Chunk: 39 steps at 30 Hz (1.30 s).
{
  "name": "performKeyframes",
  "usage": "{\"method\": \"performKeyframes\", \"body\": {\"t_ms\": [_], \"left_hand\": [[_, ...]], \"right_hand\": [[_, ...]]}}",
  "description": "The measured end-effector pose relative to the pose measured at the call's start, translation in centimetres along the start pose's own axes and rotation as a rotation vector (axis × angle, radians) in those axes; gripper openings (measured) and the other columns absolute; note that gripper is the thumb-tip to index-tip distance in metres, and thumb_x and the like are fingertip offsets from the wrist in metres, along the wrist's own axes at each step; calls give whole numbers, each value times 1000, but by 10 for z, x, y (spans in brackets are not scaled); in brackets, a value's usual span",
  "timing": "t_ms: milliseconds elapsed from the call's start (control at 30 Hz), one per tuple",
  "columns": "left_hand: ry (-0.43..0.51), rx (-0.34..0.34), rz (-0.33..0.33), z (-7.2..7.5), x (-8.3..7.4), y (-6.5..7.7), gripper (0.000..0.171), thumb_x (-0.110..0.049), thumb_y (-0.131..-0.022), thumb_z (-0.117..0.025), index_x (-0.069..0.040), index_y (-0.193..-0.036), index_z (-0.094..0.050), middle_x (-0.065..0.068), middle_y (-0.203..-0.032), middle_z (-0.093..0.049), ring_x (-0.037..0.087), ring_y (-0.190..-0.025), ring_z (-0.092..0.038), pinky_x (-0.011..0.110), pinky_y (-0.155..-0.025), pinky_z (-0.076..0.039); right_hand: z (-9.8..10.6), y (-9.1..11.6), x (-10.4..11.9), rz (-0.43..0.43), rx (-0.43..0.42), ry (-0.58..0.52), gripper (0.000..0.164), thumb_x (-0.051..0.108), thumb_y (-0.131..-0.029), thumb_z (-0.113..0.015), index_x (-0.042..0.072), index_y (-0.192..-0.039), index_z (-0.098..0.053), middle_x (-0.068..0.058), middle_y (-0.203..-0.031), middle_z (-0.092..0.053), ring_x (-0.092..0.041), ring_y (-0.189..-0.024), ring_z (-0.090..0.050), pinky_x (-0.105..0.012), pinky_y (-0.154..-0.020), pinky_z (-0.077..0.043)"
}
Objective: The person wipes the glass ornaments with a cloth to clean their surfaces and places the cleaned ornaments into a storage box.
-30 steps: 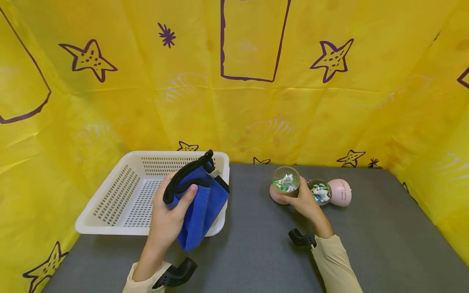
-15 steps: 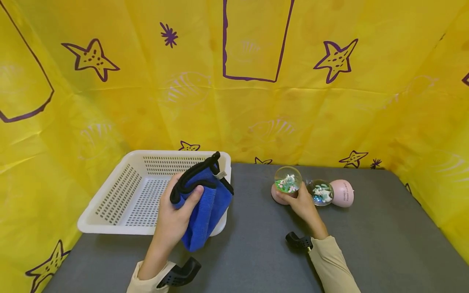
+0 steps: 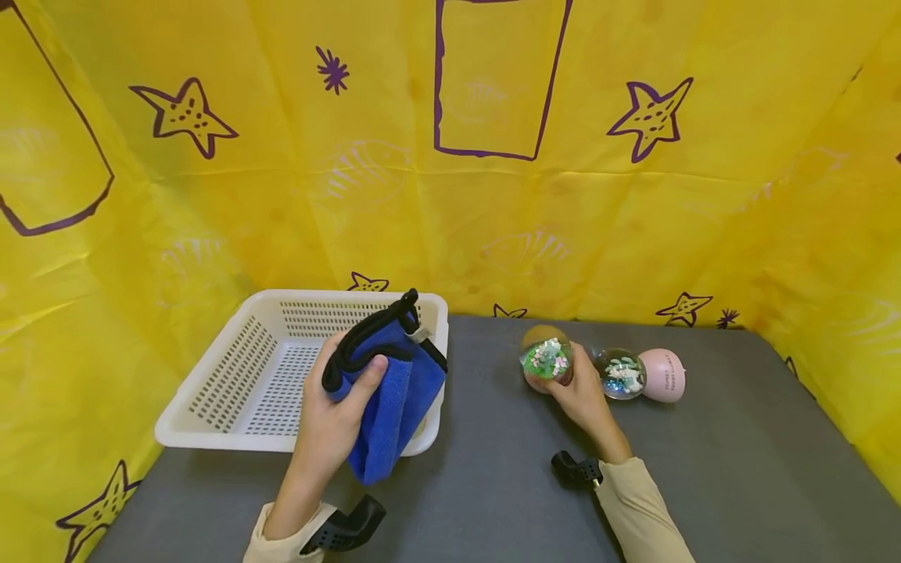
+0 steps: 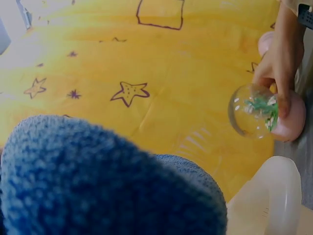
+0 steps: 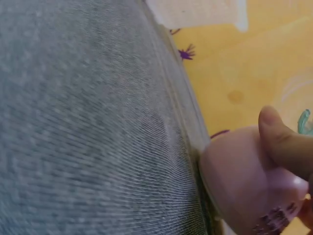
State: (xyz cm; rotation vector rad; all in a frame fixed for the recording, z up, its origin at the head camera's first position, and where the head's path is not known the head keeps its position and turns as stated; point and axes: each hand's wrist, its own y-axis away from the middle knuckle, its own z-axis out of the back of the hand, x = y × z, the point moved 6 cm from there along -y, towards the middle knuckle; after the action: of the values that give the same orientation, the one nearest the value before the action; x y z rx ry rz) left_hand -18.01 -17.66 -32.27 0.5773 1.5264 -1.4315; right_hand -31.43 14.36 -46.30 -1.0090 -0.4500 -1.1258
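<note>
My left hand (image 3: 334, 422) grips a folded blue cloth (image 3: 397, 399) with black edging, held above the right side of the white basket. The cloth's blue pile (image 4: 98, 181) fills the lower left wrist view. My right hand (image 3: 583, 395) holds a snow globe (image 3: 547, 360) with a pink base and green-and-white figures inside. Its clear dome (image 4: 247, 112) leans over in the left wrist view. Thumb and fingers clasp the pink base (image 5: 239, 176) in the right wrist view; I cannot tell whether it touches the table. A second snow globe (image 3: 662, 375) lies on its side just right of that hand.
The white perforated basket (image 3: 211, 439) stands on the left of the grey table (image 3: 493, 469). A yellow curtain (image 3: 464, 219) with purple starfish drawings hangs behind the table and along both sides.
The globe in my right hand has tilted, so more of its green inside faces the head camera. My left hand still holds the cloth in nearly the same place.
</note>
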Motion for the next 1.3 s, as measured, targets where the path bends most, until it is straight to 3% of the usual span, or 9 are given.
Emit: {"method": "performKeyframes", "body": {"t_ms": [200,300,400,533,600,700,933,1133,1300], "left_hand": [[23,-7,-14,0,-2,0,32,5,-89,-65,1,-120,-59,-1,-111,-62,15,-101,-57,20,-89,-47],[34,-9,-21,0,-2,0,31,5,-89,-65,2,-120,-59,0,-111,-63,15,-102,-57,20,-89,-47],[44,-20,-16,1,-2,0,32,5,-90,-65,2,-121,-59,0,-112,-63,15,-104,-57,20,-91,-46],[43,-23,-22,2,-2,1,32,6,-90,-65,2,-121,-59,-1,-112,-63,15,-103,-57,19,-91,-46],[45,-20,-29,1,-3,1,32,6,-90,-65,2,-121,-59,-1,-112,-63,15,-103,-57,19,-90,-47],[55,-25,-30,1,-3,2,31,5,-90,-64,2,-120,-59,-1,-112,-63,15,-103,-58,20,-90,-47],[167,-122,-15,6,-3,1,27,1,-94,-62,-2,-120,-59,0,-107,-64,16,-98,-59,20,-86,-49],[277,-229,-13,12,-4,1,20,-3,-94,-62,-10,-113,-62,-1,-102,-63,15,-97,-57,21,-86,-47],[278,-140,-55,8,-10,3,23,-1,-96,-60,-6,-118,-60,0,-105,-64,14,-96,-59,20,-85,-50]], "right_hand": [[8,-1,17,-15,-59,-71,65,2,-71,-86,-4,-126,-54,-20,-117,-65,-29,-103,-62,-32,-85,-52],[13,-3,31,-94,-73,-253,57,1,-78,-80,0,-129,-55,-5,-116,-65,-14,-99,-61,-18,-79,-52],[16,-4,47,-141,-87,-518,41,-1,-86,-69,6,-125,-57,6,-111,-65,-6,-94,-61,-16,-78,-52],[13,-4,65,-113,-56,-828,32,-3,-92,-55,15,-117,-59,7,-110,-65,-6,-95,-60,-18,-84,-52],[11,-3,73,-94,-18,-898,30,-2,-93,-52,17,-115,-59,6,-111,-64,-6,-97,-60,-18,-86,-51],[7,1,82,-74,33,-870,29,-1,-92,-52,16,-115,-59,7,-110,-64,-6,-94,-60,-18,-82,-52],[1,8,103,28,113,-548,38,3,-86,-60,-4,-124,-57,14,-108,-65,-5,-95,-60,-16,-82,-50],[-8,15,125,158,222,-584,53,-2,-81,-69,-5,-129,-48,9,-113,-68,-7,-98,-65,-20,-84,-53],[-15,22,142,264,262,-424,70,4,-69,-86,8,-132,-55,-3,-116,-69,-11,-99,-64,-25,-80,-54]]}}
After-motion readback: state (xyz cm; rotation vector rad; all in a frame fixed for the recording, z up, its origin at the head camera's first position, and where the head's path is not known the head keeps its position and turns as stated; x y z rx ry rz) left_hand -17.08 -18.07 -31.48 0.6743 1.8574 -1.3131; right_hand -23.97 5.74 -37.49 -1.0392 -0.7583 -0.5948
